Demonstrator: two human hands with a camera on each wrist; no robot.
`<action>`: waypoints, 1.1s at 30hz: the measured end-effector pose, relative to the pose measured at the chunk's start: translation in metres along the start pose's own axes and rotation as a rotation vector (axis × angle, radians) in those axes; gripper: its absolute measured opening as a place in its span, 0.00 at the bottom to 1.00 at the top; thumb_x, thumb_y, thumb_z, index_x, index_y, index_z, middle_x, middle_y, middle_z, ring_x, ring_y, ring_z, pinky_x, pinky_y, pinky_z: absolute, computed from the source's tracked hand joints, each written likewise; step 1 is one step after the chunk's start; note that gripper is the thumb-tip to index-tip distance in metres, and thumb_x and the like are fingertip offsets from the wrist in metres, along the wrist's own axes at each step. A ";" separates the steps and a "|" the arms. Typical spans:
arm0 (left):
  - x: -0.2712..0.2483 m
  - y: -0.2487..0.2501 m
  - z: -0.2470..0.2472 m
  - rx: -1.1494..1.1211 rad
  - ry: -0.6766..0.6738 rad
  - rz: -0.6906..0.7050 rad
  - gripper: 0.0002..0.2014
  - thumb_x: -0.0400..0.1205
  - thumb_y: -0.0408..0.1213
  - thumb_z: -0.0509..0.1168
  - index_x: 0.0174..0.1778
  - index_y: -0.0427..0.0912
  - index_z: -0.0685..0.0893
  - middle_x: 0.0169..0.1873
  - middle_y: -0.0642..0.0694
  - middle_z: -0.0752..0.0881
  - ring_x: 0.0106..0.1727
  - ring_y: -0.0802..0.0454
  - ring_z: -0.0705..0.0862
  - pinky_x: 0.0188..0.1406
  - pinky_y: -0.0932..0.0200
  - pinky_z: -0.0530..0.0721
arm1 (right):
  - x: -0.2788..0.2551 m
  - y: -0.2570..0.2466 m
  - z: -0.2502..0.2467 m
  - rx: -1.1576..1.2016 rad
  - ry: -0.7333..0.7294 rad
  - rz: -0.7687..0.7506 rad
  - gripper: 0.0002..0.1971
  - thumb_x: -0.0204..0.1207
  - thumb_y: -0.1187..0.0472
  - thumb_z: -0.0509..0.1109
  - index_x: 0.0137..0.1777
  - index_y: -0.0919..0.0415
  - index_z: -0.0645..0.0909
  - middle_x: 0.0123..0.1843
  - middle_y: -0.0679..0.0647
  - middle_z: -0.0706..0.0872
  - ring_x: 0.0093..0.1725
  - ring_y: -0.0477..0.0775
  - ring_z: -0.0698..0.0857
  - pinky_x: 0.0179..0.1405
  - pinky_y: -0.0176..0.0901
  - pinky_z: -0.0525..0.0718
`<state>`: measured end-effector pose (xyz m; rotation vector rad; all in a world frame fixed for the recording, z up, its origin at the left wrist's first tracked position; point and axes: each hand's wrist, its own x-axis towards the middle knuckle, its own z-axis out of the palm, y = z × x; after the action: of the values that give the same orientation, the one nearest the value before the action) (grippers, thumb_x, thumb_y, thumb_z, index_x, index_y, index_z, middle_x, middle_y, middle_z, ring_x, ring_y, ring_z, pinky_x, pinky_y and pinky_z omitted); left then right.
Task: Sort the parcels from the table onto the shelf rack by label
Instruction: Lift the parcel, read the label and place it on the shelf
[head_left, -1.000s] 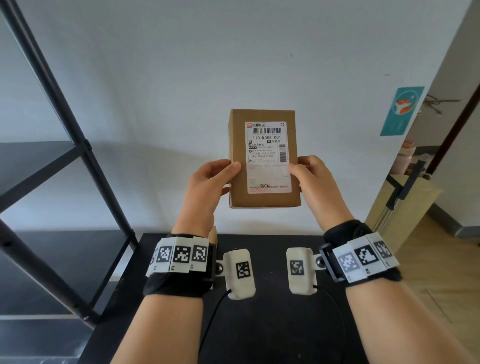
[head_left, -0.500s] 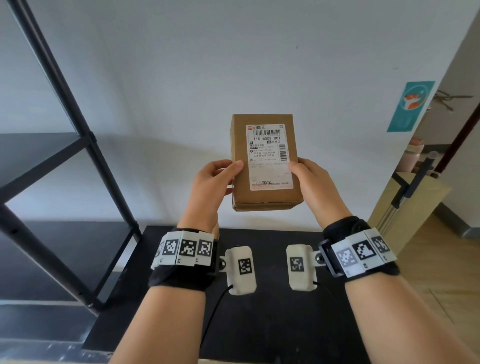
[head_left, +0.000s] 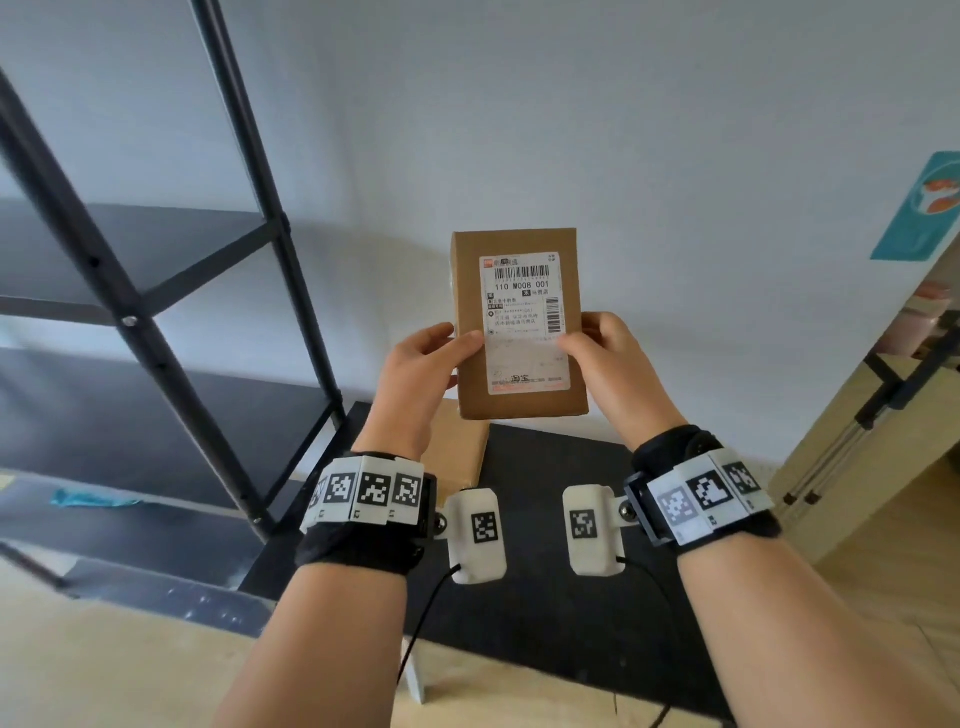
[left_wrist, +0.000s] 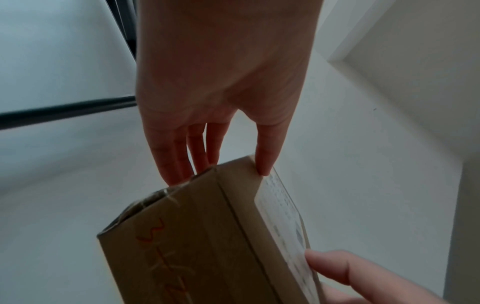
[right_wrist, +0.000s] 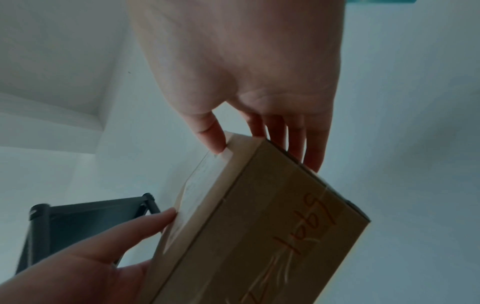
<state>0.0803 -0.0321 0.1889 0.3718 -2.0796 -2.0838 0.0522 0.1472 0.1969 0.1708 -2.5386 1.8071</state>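
Observation:
I hold a brown cardboard parcel (head_left: 521, 291) upright in front of the wall, its white label reading 110 M008 001 facing me. My left hand (head_left: 441, 358) pinches its left edge, thumb on the front and fingers behind. My right hand (head_left: 597, 345) pinches the right edge with the thumb on the label. The left wrist view shows the parcel (left_wrist: 194, 236) from below under my left hand (left_wrist: 207, 144). In the right wrist view red handwriting runs along the side of the parcel (right_wrist: 259, 226), which my right hand (right_wrist: 272, 127) grips. The black shelf rack (head_left: 140, 332) stands at the left.
A second brown parcel (head_left: 457, 452) lies on the black table (head_left: 545, 613) behind my left wrist. A teal poster (head_left: 919, 208) hangs on the wall at the right, above a wooden board and stand (head_left: 857, 457). The floor below is pale wood.
The view has swung left and down, so more of the rack shows. The parcel sits lower and closer to the table, and my right thumb has slid onto the label.

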 end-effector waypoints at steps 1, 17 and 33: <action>-0.005 0.000 -0.010 0.000 0.003 0.001 0.15 0.83 0.42 0.70 0.64 0.46 0.84 0.53 0.50 0.91 0.56 0.54 0.89 0.54 0.57 0.86 | -0.003 -0.003 0.009 -0.005 -0.013 -0.006 0.19 0.83 0.53 0.63 0.72 0.55 0.72 0.65 0.48 0.84 0.60 0.48 0.83 0.41 0.32 0.78; -0.148 -0.022 -0.249 0.022 0.261 -0.048 0.14 0.83 0.42 0.70 0.64 0.46 0.86 0.48 0.53 0.92 0.44 0.62 0.91 0.33 0.70 0.85 | -0.148 -0.067 0.212 0.018 -0.337 -0.030 0.19 0.82 0.54 0.65 0.72 0.54 0.70 0.60 0.48 0.84 0.54 0.44 0.84 0.42 0.35 0.82; -0.243 -0.049 -0.507 -0.061 0.750 -0.067 0.21 0.81 0.40 0.72 0.67 0.36 0.78 0.55 0.39 0.89 0.50 0.49 0.91 0.32 0.64 0.88 | -0.249 -0.151 0.467 0.019 -0.719 -0.145 0.17 0.83 0.56 0.66 0.70 0.56 0.72 0.54 0.45 0.83 0.45 0.35 0.82 0.30 0.26 0.77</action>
<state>0.4644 -0.4442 0.1559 1.0332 -1.5584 -1.6533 0.3370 -0.3225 0.1653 1.1627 -2.8059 1.9659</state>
